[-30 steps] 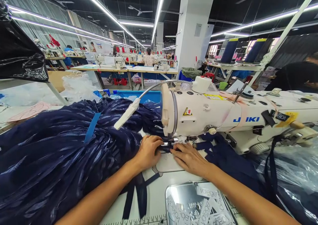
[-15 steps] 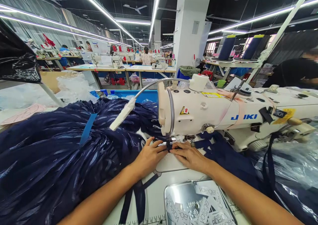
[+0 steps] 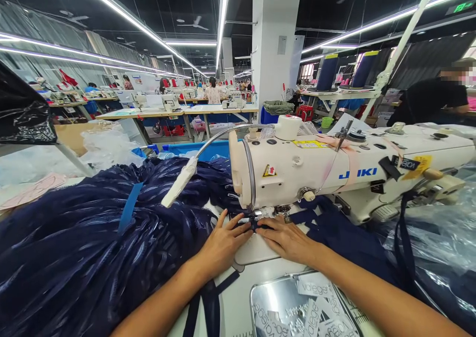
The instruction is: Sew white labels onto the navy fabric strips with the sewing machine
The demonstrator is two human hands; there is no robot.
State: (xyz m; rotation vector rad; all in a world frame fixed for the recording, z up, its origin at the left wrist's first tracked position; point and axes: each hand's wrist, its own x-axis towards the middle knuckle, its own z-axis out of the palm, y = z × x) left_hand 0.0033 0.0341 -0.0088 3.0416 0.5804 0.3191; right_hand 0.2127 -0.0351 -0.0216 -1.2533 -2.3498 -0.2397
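At the needle end of a cream sewing machine (image 3: 275, 171), my left hand (image 3: 225, 240) lies with its fingers spread, their tips beside the presser foot (image 3: 256, 214). My right hand (image 3: 288, 238) rests flat on the other side, fingers stretched toward the same spot. A small piece of navy fabric (image 3: 254, 225) shows between the fingertips of both hands, under the foot; most of it is hidden. Left of my left hand, a big heap of navy pieces (image 3: 148, 228) covers the table. Narrow navy strips (image 3: 211, 305) hang beside my left forearm.
A metal tray (image 3: 273, 293) of white printed labels (image 3: 312, 317) sits in front of my right forearm. More navy fabric (image 3: 342, 233) and clear plastic (image 3: 442, 228) lie to the right. A lamp on a bendable neck (image 3: 180, 181) hangs over the heap. A person in black (image 3: 431, 96) is at far right.
The camera view has shifted slightly, so the machine appears a little further left. Both hands stay by the presser foot; the left fingers look more stretched and the right fingers flatter.
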